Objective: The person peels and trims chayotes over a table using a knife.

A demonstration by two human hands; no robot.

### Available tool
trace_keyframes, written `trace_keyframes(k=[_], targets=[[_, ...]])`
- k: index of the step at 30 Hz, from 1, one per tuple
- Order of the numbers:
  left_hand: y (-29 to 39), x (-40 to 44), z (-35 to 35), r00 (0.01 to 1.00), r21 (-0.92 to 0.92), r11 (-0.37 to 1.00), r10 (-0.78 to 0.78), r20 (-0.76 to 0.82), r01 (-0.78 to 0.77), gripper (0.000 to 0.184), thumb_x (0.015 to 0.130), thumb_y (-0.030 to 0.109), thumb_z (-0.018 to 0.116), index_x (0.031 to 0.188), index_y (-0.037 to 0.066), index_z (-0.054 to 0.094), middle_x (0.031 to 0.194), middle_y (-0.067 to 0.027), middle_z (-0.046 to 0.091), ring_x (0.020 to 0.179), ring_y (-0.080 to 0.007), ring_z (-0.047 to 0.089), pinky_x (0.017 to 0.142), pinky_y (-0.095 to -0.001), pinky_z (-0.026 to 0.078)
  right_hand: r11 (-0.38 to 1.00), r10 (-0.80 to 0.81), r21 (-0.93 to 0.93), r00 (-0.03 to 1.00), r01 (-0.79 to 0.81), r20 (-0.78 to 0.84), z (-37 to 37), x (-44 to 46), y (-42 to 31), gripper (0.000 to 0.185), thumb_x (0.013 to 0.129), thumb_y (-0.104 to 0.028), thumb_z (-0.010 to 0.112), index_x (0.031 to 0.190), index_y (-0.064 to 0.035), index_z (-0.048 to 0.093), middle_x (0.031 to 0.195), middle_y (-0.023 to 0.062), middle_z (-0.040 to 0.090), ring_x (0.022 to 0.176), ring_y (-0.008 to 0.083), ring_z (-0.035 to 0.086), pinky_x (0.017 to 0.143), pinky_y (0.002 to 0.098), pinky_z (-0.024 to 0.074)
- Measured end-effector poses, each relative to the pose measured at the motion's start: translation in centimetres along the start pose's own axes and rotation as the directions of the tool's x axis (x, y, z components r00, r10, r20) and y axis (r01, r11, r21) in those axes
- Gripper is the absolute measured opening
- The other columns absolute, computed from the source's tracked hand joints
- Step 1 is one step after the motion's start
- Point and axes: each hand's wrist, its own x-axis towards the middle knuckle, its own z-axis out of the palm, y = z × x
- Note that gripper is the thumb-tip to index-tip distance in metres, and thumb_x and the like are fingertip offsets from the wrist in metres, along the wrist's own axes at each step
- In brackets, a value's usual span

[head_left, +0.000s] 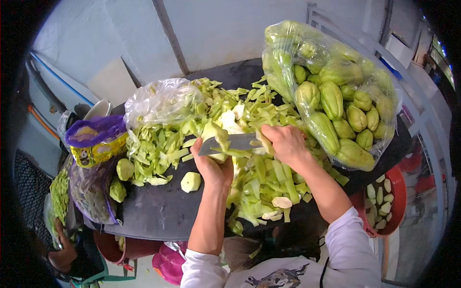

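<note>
My left hand (215,169) is wrapped round a pale green chayote (210,131), which the blade and peel partly hide. My right hand (287,143) grips a broad knife (237,142) by its handle, with the blade lying across the chayote and pointing left. A strip of green peel (221,136) clings to the blade. Beneath and around both hands spreads a heap of chayote peelings (269,175). One peeled chayote piece (190,182) rests on the dark table (158,211), left of my left wrist.
A clear plastic bag of unpeeled chayotes (331,98) stands at the back right. Below it, a red bucket (401,192) holds peeled pieces. At left are a purple mesh bag (93,192) and a crumpled clear bag (163,101). Another person's arm (63,249) shows at lower left.
</note>
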Motion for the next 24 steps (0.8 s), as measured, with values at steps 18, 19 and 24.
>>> trace_keyframes(k=[18,19,24], targets=[[0.0,-0.1,-0.8,0.984,0.11,0.993,-0.052,0.172,0.033,0.043,0.094,0.043,0.041,0.113,0.007,0.057,0.103,-0.009,0.066,0.095,-0.0243,0.063,0.08,-0.0434,0.054,0.997,-0.056,0.058,0.997,0.059,-0.046,-0.8,0.5,0.9,0.005,0.085,-0.012,0.057,0.089,-0.0109,0.057,0.073,0.0141,0.067,0.067,0.0352,0.067,0.057,0.0458,0.052],[-0.2,-0.5,-0.2,0.986,0.094,0.995,-0.05,0.156,0.036,0.045,0.094,0.044,0.042,0.115,0.007,0.057,0.104,-0.0088,0.066,0.097,-0.024,0.063,0.081,-0.0425,0.054,0.997,-0.055,0.06,0.997,0.057,-0.046,-0.7,0.6,0.4,0.005,0.085,-0.012,0.057,0.089,-0.0109,0.057,0.073,0.0141,0.067,0.067,0.0352,0.067,0.057,0.0458,0.052],[-2.0,-0.6,-0.3,0.995,0.09,0.992,-0.091,0.038,0.088,0.049,0.092,0.047,0.045,0.118,0.008,0.058,0.109,-0.0073,0.065,0.102,-0.0229,0.064,0.084,-0.0401,0.053,0.984,-0.079,0.154,0.994,0.09,-0.076,-1.5,1.1,-1.3,0.012,0.082,-0.016,0.065,0.09,-0.0097,0.058,0.074,0.0142,0.066,0.067,0.0366,0.065,0.059,0.0459,0.05]])
